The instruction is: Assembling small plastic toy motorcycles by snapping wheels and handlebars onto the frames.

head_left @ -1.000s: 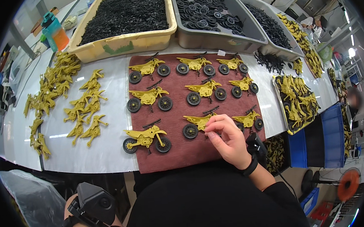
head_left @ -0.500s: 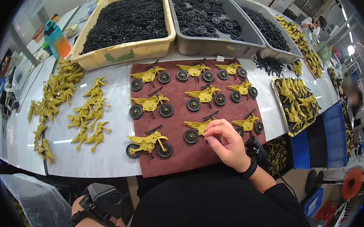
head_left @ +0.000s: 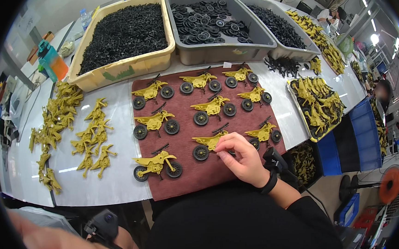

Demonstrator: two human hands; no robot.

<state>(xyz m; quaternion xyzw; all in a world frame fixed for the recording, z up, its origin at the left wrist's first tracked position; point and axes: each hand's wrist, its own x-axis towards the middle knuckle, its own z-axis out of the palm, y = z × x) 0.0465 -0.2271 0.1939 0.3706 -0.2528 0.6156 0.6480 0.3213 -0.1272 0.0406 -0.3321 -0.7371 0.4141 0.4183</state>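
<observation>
The setting is a toy assembly workshop or small factory line. A long white worktable (head_left: pixel 120 185) carries a dark red felt mat (head_left: pixel 189 171) with nine yellow plastic toy motorcycles (head_left: pixel 156 163) laid in rows. Bulk parts sit in bins: a cream plastic tub of small black parts (head_left: pixel 124 35), a grey plastic bin of black toy wheels (head_left: pixel 208 24). Loose yellow plastic motorcycle bodies (head_left: pixel 65 129) lie in heaps on the table. Blue plastic crates (head_left: pixel 364 131) stand beside the bench.

A white worktable (head_left: pixel 120 181) under bright ceiling lights (head_left: pixel 375 39).
</observation>
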